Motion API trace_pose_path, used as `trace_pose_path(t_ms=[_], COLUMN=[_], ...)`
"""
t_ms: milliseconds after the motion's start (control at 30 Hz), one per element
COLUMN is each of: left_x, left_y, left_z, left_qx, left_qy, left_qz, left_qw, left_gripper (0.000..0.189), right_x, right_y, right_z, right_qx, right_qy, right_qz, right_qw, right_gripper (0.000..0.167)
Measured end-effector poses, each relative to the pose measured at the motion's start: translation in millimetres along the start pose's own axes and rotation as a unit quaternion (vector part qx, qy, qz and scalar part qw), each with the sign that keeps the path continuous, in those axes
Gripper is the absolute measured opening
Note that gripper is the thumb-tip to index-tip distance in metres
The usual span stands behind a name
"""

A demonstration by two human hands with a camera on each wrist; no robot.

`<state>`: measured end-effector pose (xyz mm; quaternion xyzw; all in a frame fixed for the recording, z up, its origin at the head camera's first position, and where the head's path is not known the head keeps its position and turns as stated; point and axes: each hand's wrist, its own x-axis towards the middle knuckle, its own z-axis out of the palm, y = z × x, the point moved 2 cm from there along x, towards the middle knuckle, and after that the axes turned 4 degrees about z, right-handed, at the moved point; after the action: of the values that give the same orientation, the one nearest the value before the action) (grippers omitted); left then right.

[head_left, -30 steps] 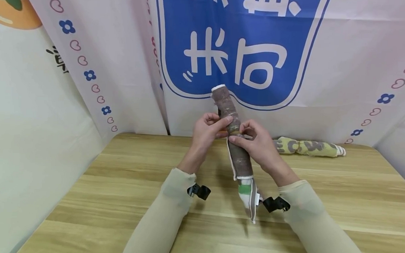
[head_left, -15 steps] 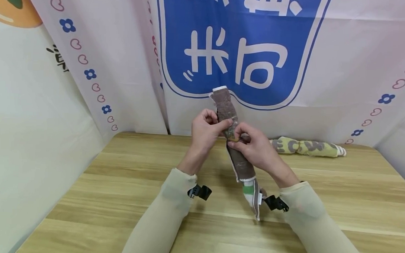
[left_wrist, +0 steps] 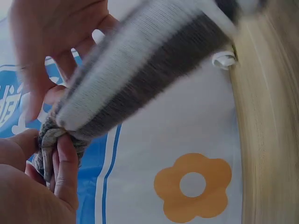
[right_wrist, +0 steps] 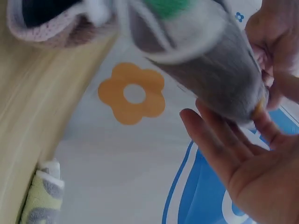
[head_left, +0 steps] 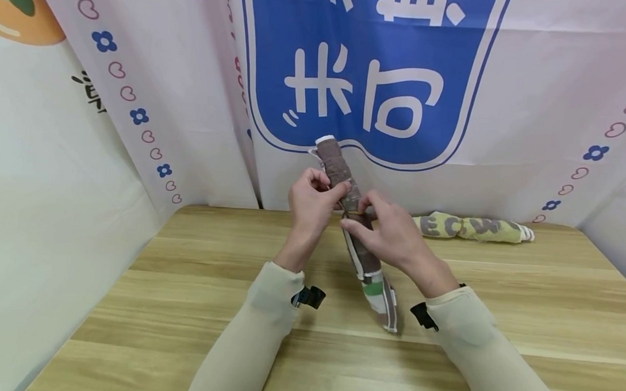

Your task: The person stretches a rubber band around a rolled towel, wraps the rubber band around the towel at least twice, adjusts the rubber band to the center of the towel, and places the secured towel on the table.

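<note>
A rolled brown towel (head_left: 369, 256) with white edging and a green-and-white striped end slants up from over the table. Around its middle sits a thin yellowish band (head_left: 352, 212), drawing the roll in. My left hand (head_left: 308, 204) grips the upper half, thumb across its front; the left wrist view shows it pinching the narrowed part. On the other side, my right hand (head_left: 396, 236) is at the band with thumb and index apart. In the right wrist view, its fingers are fairly straight, one touching the towel at the band (right_wrist: 259, 107).
A yellow rolled towel (head_left: 480, 229) with grey letters, narrowed at its middle, lies at the back right of the wooden table (head_left: 185, 306). Behind the table's far edge hangs a white curtain (head_left: 206, 128) with a blue printed panel (head_left: 370, 42).
The brown towel has shifted left, and its upper end now points further left. My right hand's thumb and index have spread apart from their pinch at the band.
</note>
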<state>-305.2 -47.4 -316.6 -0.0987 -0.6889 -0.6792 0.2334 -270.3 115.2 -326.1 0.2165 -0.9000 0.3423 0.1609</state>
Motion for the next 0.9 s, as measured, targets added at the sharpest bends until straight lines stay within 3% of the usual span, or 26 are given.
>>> trace_pose_path(t_ms=[167,233,367,467,700,900], left_x=[-0.6,0.5,3.9,5.1,4.7,3.6], left_y=[-1.2,-2.9,-7.8,-8.8,-6.4,-6.9], left_z=[2.7,3.4,2.5,0.2,-1.0,-1.8], left_qx=[-0.035,-0.057,-0.090,-0.083,-0.050,-0.022], left_qy=[-0.028,-0.045,-0.078,-0.080,-0.050,-0.041], left_qz=[-0.010,-0.016,-0.034,-0.038,-0.032,-0.025], left_qw=[0.9989,0.9972,0.9922,0.9927,0.9970,0.9986], left_gripper=[0.030,0.029,0.028,0.029,0.031,0.032], right_x=[0.5,1.2,2.1,1.9,0.7,0.6], right_y=[2,4,10,10,9,7], right_z=[0,-1,-1,1,4,5], right_qx=[0.029,0.072,0.191,0.233,0.192,0.112], right_qy=[0.026,0.031,0.003,-0.022,-0.027,-0.015], right_qz=[0.019,0.027,0.052,0.047,-0.012,-0.069], right_qw=[0.9991,0.9966,0.9803,0.9712,0.9810,0.9912], right_gripper=[0.035,0.030,0.026,0.023,0.021,0.022])
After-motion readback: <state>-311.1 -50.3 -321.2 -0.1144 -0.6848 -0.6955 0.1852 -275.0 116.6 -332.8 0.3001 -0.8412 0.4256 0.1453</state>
